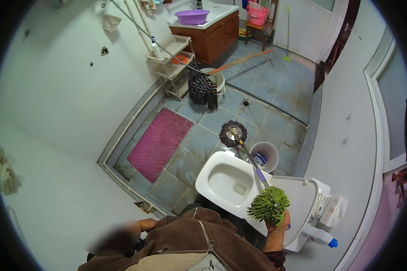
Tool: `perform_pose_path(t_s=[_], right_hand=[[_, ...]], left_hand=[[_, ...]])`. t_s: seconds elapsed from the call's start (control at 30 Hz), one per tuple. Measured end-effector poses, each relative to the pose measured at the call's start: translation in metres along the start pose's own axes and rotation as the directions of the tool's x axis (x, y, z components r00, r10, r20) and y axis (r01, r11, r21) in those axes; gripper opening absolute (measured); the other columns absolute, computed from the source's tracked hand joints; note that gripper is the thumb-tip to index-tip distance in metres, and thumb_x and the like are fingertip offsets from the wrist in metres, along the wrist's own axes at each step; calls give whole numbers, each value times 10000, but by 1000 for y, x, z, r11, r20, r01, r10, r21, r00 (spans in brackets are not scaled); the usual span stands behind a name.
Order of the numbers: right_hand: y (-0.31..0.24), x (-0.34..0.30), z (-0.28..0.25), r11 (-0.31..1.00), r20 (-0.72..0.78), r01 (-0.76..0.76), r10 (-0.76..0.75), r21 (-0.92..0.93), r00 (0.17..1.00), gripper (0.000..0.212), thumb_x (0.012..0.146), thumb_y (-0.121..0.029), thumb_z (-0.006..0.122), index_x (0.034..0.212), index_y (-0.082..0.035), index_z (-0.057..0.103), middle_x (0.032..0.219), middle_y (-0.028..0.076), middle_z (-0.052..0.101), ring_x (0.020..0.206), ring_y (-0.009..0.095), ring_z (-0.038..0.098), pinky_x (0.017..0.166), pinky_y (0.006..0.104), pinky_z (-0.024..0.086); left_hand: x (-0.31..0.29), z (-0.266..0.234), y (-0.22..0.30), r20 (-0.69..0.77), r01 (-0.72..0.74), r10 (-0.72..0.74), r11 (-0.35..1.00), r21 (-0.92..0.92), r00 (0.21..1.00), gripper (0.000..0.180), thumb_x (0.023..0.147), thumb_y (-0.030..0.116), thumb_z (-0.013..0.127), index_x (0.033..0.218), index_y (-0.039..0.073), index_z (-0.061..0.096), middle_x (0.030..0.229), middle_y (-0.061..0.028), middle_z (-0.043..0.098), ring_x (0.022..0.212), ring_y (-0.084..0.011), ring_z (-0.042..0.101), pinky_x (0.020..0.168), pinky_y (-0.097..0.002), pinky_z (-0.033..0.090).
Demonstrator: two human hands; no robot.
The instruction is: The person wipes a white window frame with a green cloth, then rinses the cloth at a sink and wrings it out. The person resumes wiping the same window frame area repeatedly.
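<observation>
My right hand (279,229) is closed round a green chenille duster (269,204) with thick shaggy strands, held over the raised toilet lid (299,198). A small blue-purple part shows beside my fingers. The white toilet bowl (226,179) stands open just left of the duster. Beyond it lies a round-headed mop (233,133) with dark strands; its handle runs toward the duster and passes out of sight behind it. My left hand (147,224) is low at the side of my brown jacket, its fingers mostly hidden and part of that arm smeared.
A bin (263,156) with a blue item inside stands by the toilet. A pink mat (160,143) covers tiles at left. Farther off are a bucket (219,81) with dark cloth (202,88) over it, a shelf rack (174,67) and an orange pole (242,60). A blue-capped bottle (320,236) is near right.
</observation>
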State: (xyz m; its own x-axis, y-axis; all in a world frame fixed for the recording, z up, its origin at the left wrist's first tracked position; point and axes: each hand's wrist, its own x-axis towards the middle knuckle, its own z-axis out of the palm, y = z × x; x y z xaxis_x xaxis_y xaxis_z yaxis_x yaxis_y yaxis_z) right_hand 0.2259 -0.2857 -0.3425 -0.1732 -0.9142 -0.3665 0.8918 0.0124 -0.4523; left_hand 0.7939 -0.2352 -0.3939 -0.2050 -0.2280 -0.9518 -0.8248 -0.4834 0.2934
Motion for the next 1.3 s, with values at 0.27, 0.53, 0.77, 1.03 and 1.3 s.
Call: perform_pose_path(t_s=[0.27,0.53,0.77,1.03,1.3], right_hand=[[44,32,43,996,-112,-56,49,-63,992,445,941,-247,443,1217,60,610,1132,184,669,1069,327,651,966,469,524],[141,102,121,998,-194,-59,52,-29,980,418,934,-255,460,1172,39,635,1111,165,679,1046,319,648,954,462,522],[191,149,191,995,-179,99,-100,-17,979,496,962,-348,441,1246,23,609,1232,185,647,1177,346,601,1056,516,458],[190,210,188,956,-138,288,-293,-56,946,552,968,-456,439,1359,-92,576,1395,129,591,1294,359,538,1110,577,399],[188,269,214,947,-198,314,-321,-63,926,514,967,-437,459,1309,-82,604,1330,125,625,1239,350,574,1078,569,428]], left_hand=[[-27,-54,-15,-20,147,-150,985,-87,989,439,955,362,615,1259,50,670,1229,-97,702,1068,-223,635,919,-398,500],[53,-185,-200,97,138,-106,889,-437,990,493,987,392,640,1280,-4,664,1189,-75,688,1026,-204,610,881,-409,524],[2,-354,-77,224,328,-281,921,-208,933,398,999,419,538,1195,114,702,995,-57,738,841,-130,682,738,-326,540],[28,-497,-16,-293,-178,162,984,-29,942,375,977,409,587,993,62,730,760,-61,692,683,-155,662,701,-323,538],[73,-581,204,-264,-547,696,700,460,668,422,967,451,593,1192,104,677,1082,-197,717,1016,-376,687,872,-441,531]])
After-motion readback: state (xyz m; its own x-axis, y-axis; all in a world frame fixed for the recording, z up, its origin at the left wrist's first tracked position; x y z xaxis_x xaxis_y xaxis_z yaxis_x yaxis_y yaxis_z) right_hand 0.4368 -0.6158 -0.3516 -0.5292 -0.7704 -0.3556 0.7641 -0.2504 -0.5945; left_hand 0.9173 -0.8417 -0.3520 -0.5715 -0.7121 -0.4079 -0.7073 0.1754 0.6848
